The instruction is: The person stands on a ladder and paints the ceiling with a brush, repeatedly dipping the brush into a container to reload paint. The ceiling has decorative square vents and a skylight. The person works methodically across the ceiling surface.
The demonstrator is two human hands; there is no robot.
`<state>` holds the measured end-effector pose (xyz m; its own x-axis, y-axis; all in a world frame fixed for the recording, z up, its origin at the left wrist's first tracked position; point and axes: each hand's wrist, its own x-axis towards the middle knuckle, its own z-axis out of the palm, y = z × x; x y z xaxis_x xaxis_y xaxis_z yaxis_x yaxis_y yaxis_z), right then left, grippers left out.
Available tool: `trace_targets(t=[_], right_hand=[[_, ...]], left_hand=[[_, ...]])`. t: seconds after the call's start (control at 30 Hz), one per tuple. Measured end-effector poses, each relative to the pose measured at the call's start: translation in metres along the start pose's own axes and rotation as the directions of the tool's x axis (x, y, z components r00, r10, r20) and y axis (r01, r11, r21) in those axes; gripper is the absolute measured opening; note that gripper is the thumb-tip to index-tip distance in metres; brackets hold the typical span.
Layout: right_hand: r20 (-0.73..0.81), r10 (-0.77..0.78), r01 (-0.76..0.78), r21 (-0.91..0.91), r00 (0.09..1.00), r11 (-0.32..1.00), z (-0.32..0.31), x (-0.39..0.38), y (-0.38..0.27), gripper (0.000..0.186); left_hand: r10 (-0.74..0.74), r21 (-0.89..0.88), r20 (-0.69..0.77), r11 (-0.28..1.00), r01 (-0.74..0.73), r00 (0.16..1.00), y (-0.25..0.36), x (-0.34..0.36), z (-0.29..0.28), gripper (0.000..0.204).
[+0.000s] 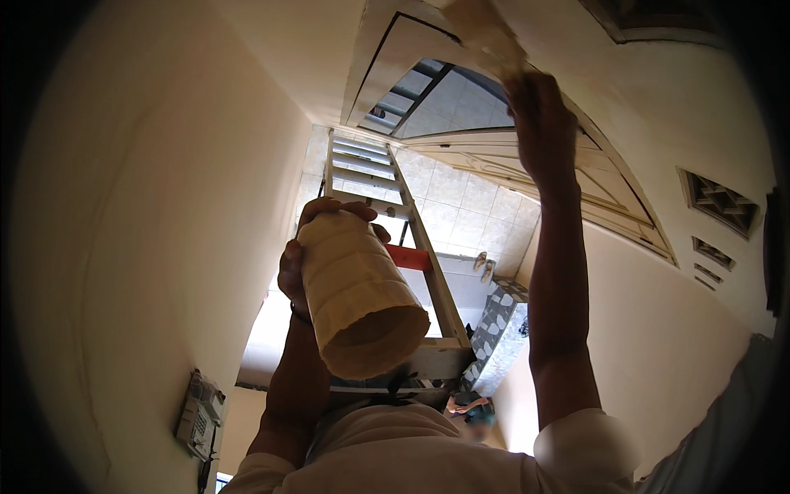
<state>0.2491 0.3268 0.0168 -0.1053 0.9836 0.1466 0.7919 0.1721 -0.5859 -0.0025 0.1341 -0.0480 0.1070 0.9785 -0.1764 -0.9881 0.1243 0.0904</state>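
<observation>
Gripping a pale tub [354, 272] from one side, the left hand [293, 262] is wrapped round its far end, thumb on the near flank and fingers over the top. The tub is tilted, its mouth toward the wearer's chest, just above the ladder [366, 181]. Its inside is dark; from where I stand I cannot tell how much it holds.

The right hand [543, 123] is raised high, closed round a brush [490, 37]. The brush is blurred, and whether it touches the wall cannot be established.

Handling, in my judgement: the tub looks like thin, ribbed plastic, light if near empty, and liable to give under a hard squeeze. Its rim looks uneven and weak. Any wet smears would make it slippery. Best hold: a broad wrap round the ribbed body, ribs serving as a stop, clear of the rim. The brush should be light, stiff at the handle and soft at the bristles; take it by the handle.

Noted below: slippers [485, 265] on the tiled floor [440, 193].
</observation>
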Motion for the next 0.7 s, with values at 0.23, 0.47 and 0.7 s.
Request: trace_targets(t=[0.23, 0.47, 0.7], right_hand=[[-0.141, -0.122, 0.076, -0.297, 0.982, 0.952, 0.014, 0.023, 0.011, 0.027], [-0.220, 0.120, -0.180, -0.277, 0.968, 0.944, -0.023, -0.010, 0.060, 0.035], [-0.267, 0.232, -0.298, -0.241, 0.935, 0.923, -0.034, -0.023, 0.076, 0.037]], left_hand=[[-0.009, -0.004, 0.008, 1.000, 0.009, 1.000, 0.000, 0.001, 0.000, 0.071], [0.004, 0.047, -0.044, 0.999, -0.002, 0.999, -0.003, 0.000, 0.008, 0.069], [-0.045, -0.009, -0.011, 0.999, 0.045, 0.999, 0.000, 0.001, 0.006, 0.068]])
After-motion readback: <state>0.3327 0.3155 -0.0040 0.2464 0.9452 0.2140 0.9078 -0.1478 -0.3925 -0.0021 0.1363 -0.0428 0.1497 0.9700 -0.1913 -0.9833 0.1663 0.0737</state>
